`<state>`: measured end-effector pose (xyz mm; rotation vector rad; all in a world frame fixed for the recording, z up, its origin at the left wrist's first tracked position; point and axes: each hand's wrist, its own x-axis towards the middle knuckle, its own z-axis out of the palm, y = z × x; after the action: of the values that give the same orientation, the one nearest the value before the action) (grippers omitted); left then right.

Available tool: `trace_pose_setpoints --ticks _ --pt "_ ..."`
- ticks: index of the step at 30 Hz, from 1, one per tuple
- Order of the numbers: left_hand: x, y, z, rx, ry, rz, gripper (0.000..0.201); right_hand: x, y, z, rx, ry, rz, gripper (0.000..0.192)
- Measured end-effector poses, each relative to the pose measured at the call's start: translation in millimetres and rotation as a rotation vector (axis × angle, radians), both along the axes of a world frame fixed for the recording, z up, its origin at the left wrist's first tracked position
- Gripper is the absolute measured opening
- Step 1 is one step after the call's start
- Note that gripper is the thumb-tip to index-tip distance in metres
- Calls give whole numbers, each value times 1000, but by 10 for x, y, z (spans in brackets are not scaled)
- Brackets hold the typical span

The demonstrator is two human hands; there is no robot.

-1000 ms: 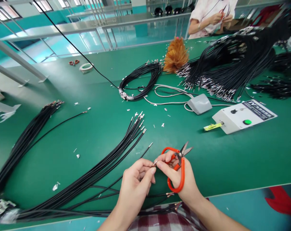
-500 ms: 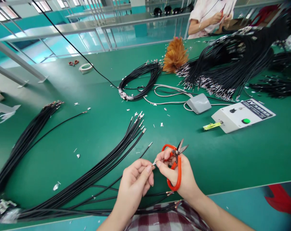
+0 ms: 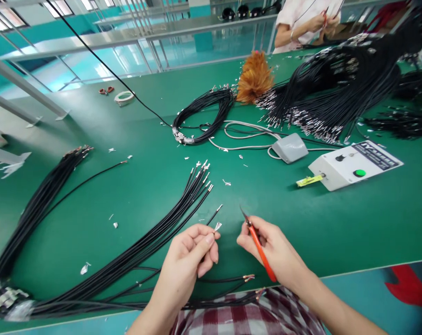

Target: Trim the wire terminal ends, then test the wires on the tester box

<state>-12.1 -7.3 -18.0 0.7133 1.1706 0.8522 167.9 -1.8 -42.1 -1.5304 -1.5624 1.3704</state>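
Near the front edge of the green table, the left hand pinches a single black wire just behind its crimped metal terminal, thumb and forefinger closed so the shiny tip stands up clear of the fingers where it can be seen. The right hand is wrapped around orange-handled scissors, blades together and pointing up and away toward the far edge, apart from the terminal, so the tool stays ready without touching the wire.

Just left of the hands a fan of black wires lies flat, terminals all aimed toward the table's middle, probably so each end can be picked off in turn. A second bundle rests toward the left edge. Small silvery offcuts are scattered around. Further back sit a coiled wire hank, a grey foot pedal and a white control box toward the right edge. At the far edge another person's hands work over a large heap of wires.
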Motion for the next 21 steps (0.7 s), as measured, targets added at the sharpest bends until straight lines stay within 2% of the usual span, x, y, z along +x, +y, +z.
trace_pose_setpoints --ticks 2,5,9,17,21 --pt "-6 2 18 3 1 4 22 43 -26 65 34 -242 91 31" --pt "-3 5 20 5 9 -3 23 26 -46 151 66 -385 186 38" --pt "2 -5 -4 6 38 -19 26 -23 -6 188 24 -352 273 44" --pt "22 -25 38 -46 85 -35 28 58 92 74 -176 -98 374 39" --pt "14 -11 41 -56 103 -38 26 58 142 104 -141 -165 387 44"
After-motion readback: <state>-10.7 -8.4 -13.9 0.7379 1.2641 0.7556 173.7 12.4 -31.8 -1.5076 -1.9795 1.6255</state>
